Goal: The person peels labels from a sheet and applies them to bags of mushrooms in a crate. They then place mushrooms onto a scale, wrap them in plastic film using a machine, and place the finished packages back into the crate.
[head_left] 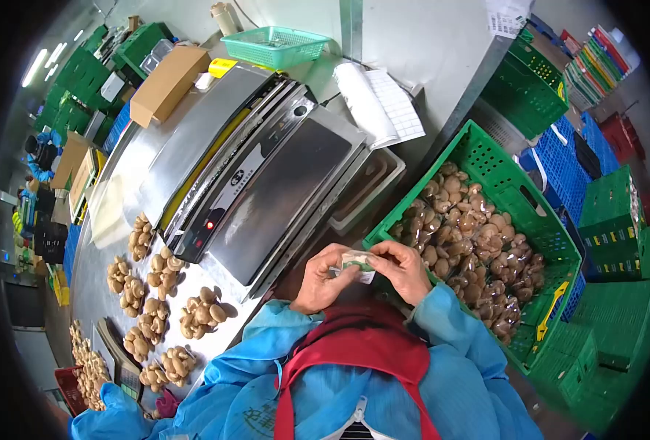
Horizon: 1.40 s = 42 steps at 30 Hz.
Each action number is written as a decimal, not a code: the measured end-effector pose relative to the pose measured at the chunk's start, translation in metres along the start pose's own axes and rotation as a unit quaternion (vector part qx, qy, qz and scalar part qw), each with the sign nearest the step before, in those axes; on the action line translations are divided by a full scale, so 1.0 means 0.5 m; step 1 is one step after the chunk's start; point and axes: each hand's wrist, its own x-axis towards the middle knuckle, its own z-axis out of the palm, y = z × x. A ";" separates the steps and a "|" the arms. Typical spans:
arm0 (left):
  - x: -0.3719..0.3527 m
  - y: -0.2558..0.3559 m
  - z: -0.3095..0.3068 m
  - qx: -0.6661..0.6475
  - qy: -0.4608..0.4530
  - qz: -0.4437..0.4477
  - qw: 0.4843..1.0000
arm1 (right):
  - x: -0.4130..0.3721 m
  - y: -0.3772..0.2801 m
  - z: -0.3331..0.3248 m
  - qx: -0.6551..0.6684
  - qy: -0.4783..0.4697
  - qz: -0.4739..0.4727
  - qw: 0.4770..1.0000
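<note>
In front of my chest, my left hand (323, 280) and my right hand (402, 271) pinch a small white and green label-like piece (356, 259) between thumbs and fingers. Its print is too small to read. Close to my right hand stands a green crate (501, 150), filled with brown mushrooms (472, 238) under shiny clear film. Left of my hands is a metal machine (288, 198) with a dark flat top and a lit red light. Loose clusters of mushrooms (202, 314) lie on the steel table (112, 235) beyond it.
At lower left are a heap of small mushrooms (86, 367) and another person's blue sleeve (112, 419). A cardboard box (167, 84) and a green basket (275, 50) sit behind the machine, papers (373, 106) to its right. Stacked green crates (607, 209) stand at right.
</note>
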 end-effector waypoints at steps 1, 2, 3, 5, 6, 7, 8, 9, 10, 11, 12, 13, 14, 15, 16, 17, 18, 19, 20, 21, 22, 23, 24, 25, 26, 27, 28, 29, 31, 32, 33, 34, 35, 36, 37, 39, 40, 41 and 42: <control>0.009 0.002 0.001 -0.036 -0.028 -0.037 0.998 | 0.000 -0.010 -0.006 -0.056 0.009 -0.027 0.998; 0.016 -0.001 0.004 -0.071 -0.057 -0.075 0.993 | -0.001 -0.014 -0.012 -0.111 0.019 -0.051 0.992; 0.005 0.023 0.016 -0.052 -0.063 -0.088 0.993 | -0.026 -0.018 -0.017 -0.087 0.021 -0.050 0.995; 0.015 0.010 0.050 -0.111 -0.082 -0.097 0.986 | -0.039 -0.025 -0.050 -0.134 0.059 -0.083 0.986; 0.015 0.014 0.074 -0.148 -0.055 -0.168 0.973 | -0.045 -0.018 -0.056 -0.036 0.077 -0.064 0.994; 0.013 0.017 0.095 -0.149 -0.059 -0.165 0.973 | -0.048 -0.016 -0.060 -0.037 0.080 -0.067 0.994; 0.013 0.019 0.117 -0.224 -0.027 -0.173 0.959 | -0.049 -0.018 -0.063 0.007 0.114 -0.096 0.989; 0.015 0.020 0.136 -0.298 0.005 -0.181 0.937 | -0.050 -0.021 -0.064 0.052 0.147 -0.124 0.980; 0.020 0.022 0.152 -0.320 0.025 -0.179 0.930 | -0.055 -0.027 -0.064 0.153 0.160 -0.069 0.973; 0.022 0.023 0.160 -0.321 0.024 -0.178 0.930 | -0.057 -0.026 -0.075 0.152 0.161 -0.071 0.973; 0.028 0.024 0.167 -0.319 0.036 -0.187 0.929 | -0.057 -0.025 -0.089 0.071 0.153 -0.058 0.984; 0.034 0.023 0.173 -0.316 0.048 -0.195 0.927 | -0.056 -0.027 -0.105 -0.011 0.145 -0.046 0.988; 0.038 0.021 0.179 -0.318 0.044 -0.194 0.927 | -0.059 -0.030 -0.123 -0.022 0.111 -0.055 0.992; 0.038 0.016 0.183 -0.327 0.047 -0.192 0.924 | -0.057 -0.031 -0.145 -0.024 0.114 -0.056 0.992; 0.036 0.011 0.186 -0.337 0.052 -0.192 0.920 | -0.052 -0.031 -0.171 0.008 0.125 -0.088 0.988; 0.033 0.006 0.188 -0.347 0.058 -0.192 0.916 | -0.047 -0.033 -0.201 0.039 0.135 -0.119 0.983; 0.031 0.010 0.186 -0.301 0.027 -0.234 0.924 | -0.029 -0.045 -0.243 0.062 0.175 -0.127 0.974; 0.021 -0.002 0.179 -0.257 -0.005 -0.217 0.942 | -0.003 -0.063 -0.296 0.083 0.212 -0.135 0.964; 0.008 -0.023 0.170 -0.168 -0.039 -0.242 0.955 | 0.024 -0.069 -0.367 0.032 0.198 -0.108 0.974; 0.000 -0.040 0.163 -0.076 -0.073 -0.267 0.958 | 0.055 -0.056 -0.442 -0.017 0.183 -0.080 0.980; 0.002 -0.021 0.162 0.030 -0.083 -0.265 0.960 | 0.095 -0.008 -0.515 -0.055 0.145 -0.062 0.986; -0.001 -0.022 0.161 0.130 -0.078 -0.172 0.973 | 0.139 0.045 -0.572 -0.091 0.105 -0.045 0.989; 0.000 -0.020 0.159 0.184 -0.069 -0.102 0.975 | 0.176 0.072 -0.603 -0.092 0.099 -0.042 0.990; 0.000 -0.018 0.159 0.238 -0.059 -0.032 0.969 | 0.212 0.092 -0.625 -0.117 0.055 -0.011 0.992; 0.003 -0.012 0.158 0.240 -0.051 -0.038 0.969 | 0.243 0.109 -0.641 -0.142 0.010 0.019 0.990; 0.007 -0.004 0.154 0.292 -0.051 0.021 0.955 | 0.274 0.125 -0.651 -0.140 -0.002 0.020 0.990; 0.009 0.002 0.149 0.346 -0.053 0.078 0.933 | 0.304 0.139 -0.650 -0.171 -0.020 0.011 0.985; 0.008 0.005 0.148 0.356 -0.044 0.071 0.931 | 0.329 0.153 -0.647 -0.199 -0.040 0.000 0.979; 0.003 0.013 0.150 0.331 -0.014 0.092 0.939 | 0.361 0.174 -0.635 -0.272 -0.062 -0.018 0.960; -0.002 0.002 0.149 0.281 -0.005 0.101 0.954 | 0.366 0.186 -0.631 -0.366 -0.042 -0.043 0.929; -0.014 0.003 0.153 0.242 0.003 0.039 0.970 | 0.364 0.199 -0.628 -0.455 -0.021 -0.072 0.887; -0.009 0.000 0.160 0.252 0.026 0.060 0.966 | 0.373 0.230 -0.645 -0.487 -0.003 -0.059 0.871; -0.012 -0.001 0.159 0.251 0.034 0.062 0.965 | 0.370 0.230 -0.632 -0.455 0.022 -0.062 0.888; -0.001 0.006 0.160 0.266 0.044 0.098 0.958 | 0.378 0.238 -0.621 -0.415 0.034 -0.069 0.906; 0.000 0.025 0.154 0.265 0.023 0.065 0.962 | 0.445 0.324 -0.690 -0.262 -0.111 -0.051 0.957; -0.005 0.017 0.136 0.293 -0.011 0.092 0.952 | 0.356 0.216 -0.632 -0.616 0.077 -0.135 0.772; -0.001 0.026 0.134 0.294 -0.007 0.117 0.948 | 0.337 0.185 -0.607 -0.631 0.126 -0.149 0.751; -0.010 0.035 0.136 0.296 0.001 0.101 0.950 | 0.316 0.207 -0.613 -0.551 0.146 -0.234 0.787; -0.014 0.035 0.129 0.280 0.015 0.080 0.956 | 0.268 0.134 -0.547 -0.388 0.110 -0.165 0.900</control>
